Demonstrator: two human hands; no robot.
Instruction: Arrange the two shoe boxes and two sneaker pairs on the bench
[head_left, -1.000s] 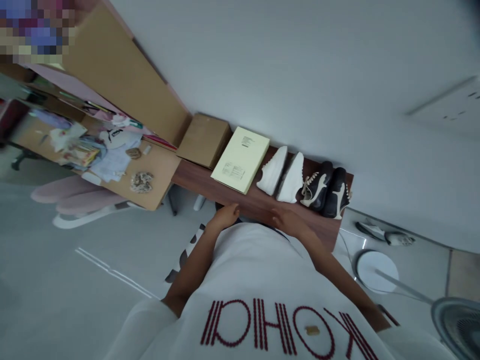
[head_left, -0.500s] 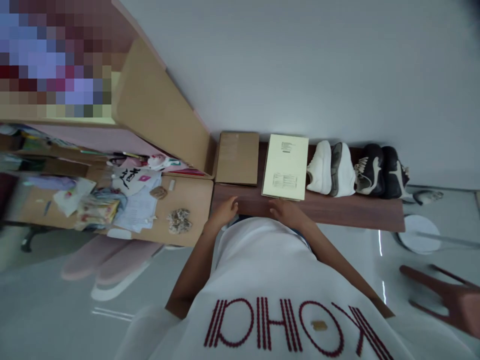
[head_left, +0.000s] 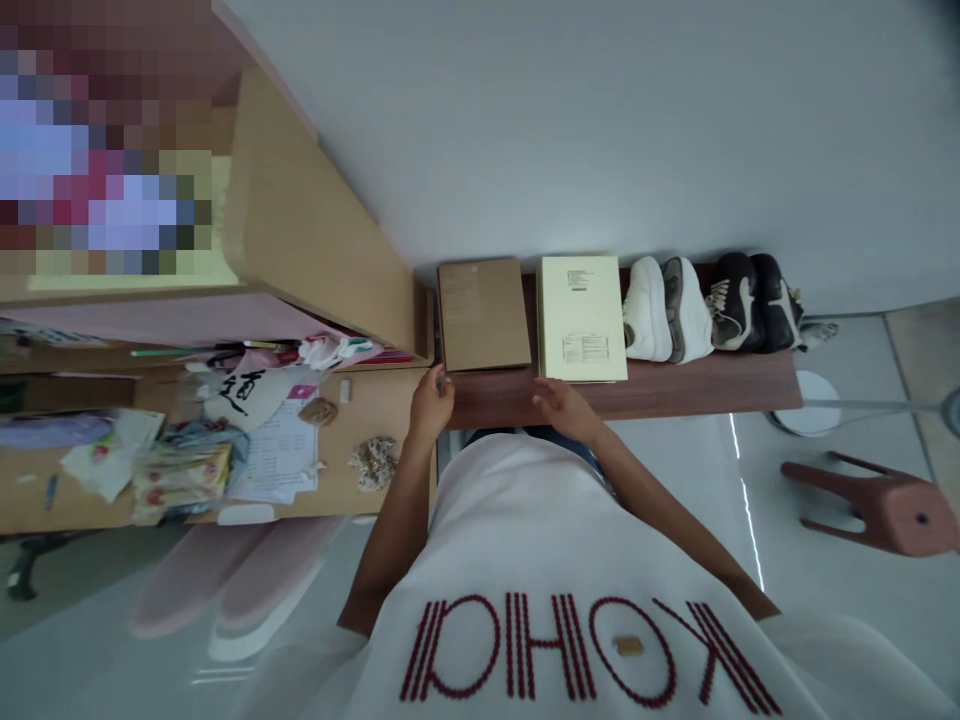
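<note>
Left hand (head_left: 431,408) is at the near left corner of a flat brown cardboard box (head_left: 484,315), fingers loosely bunched at that corner; can't tell if it's actually gripping or only touching. Right hand (head_left: 562,410) is open, fingers relaxed and slightly spread, just short of the near edge of a pale yellow booklet (head_left: 581,318), holding nothing. Both items lie flat side by side on a dark wood shelf (head_left: 622,397), 1 box and 1 booklet, with their near edges close to the shelf front, which looks like why both are within easy reach. Next along the shelf, away from the hands: 2 pairs of shoes, so 4 shoes, toes pointing the same way. White sneakers (head_left: 667,310) sit beside the booklet, black-and-white sneakers (head_left: 752,302) at the far end, each pair tight together, looks like a deliberate row for storage. Left of the box is a light wood desk (head_left: 390,405) with loose papers (head_left: 274,450), 1 crumpled patterned scrap (head_left: 373,463) and other small clutter. Off the shelf's right end on the floor: 1 pink stool (head_left: 877,505), lying on its side, and 1 round white fan base (head_left: 808,403). Top left is pixelated, can't tell what's there
</note>
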